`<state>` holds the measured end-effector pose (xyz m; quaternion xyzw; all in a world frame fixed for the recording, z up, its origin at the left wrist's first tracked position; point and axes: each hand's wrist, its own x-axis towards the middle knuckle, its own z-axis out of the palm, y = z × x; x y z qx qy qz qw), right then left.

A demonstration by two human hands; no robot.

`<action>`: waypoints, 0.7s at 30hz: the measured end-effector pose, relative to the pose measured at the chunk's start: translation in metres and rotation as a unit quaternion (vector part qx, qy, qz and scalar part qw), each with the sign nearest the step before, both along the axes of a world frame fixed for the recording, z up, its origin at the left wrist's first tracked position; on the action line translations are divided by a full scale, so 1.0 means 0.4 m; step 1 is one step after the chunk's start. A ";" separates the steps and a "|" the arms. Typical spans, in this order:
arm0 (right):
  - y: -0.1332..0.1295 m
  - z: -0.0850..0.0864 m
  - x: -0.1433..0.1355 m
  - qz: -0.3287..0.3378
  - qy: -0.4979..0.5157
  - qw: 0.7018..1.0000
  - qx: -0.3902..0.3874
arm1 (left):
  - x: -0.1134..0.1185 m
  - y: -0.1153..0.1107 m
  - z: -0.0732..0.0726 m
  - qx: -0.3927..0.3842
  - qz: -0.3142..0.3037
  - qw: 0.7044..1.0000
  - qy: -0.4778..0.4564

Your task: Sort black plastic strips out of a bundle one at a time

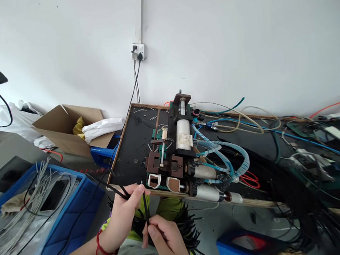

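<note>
My left hand [125, 210] is closed on black cable [119, 191], which passes between thumb and fingers and runs off toward the upper left. Below and to the right, my right hand [166, 237] pinches a short upright length of black cable whose upper end reaches the left fingertips. Whether both hands are on one and the same cable, I cannot tell. Just beyond my fingers, at the bench's near edge, is a pneumatic machine [164, 164] with brown metal jaws and a white cylinder [184, 134]. A bundle of black cable ends [188, 230] lies under my right hand, on my lap.
A blue crate [73, 217] with grey cables and a phone [55, 194] stands at left, beside a cardboard box [68, 129]. Blue air hoses [241, 156] loop right of the machine. A thick bundle of black cables [297, 195] hangs over the bench edge at right.
</note>
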<state>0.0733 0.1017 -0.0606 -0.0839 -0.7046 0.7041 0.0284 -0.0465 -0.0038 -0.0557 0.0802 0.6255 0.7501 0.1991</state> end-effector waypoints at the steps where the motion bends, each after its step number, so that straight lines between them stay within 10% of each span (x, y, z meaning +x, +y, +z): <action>1: -0.003 -0.012 -0.001 -0.016 0.000 0.998 -0.064 | -0.001 0.001 -0.002 0.009 -0.002 1.000 -0.006; 8: -0.010 -0.082 -0.041 -0.142 0.014 0.886 -0.442 | -0.017 0.002 -0.009 0.146 -0.003 0.988 -0.055; 21: 0.018 -0.111 -0.059 -0.107 -0.011 0.850 -0.516 | -0.014 -0.011 -0.060 0.130 -0.020 0.989 -0.074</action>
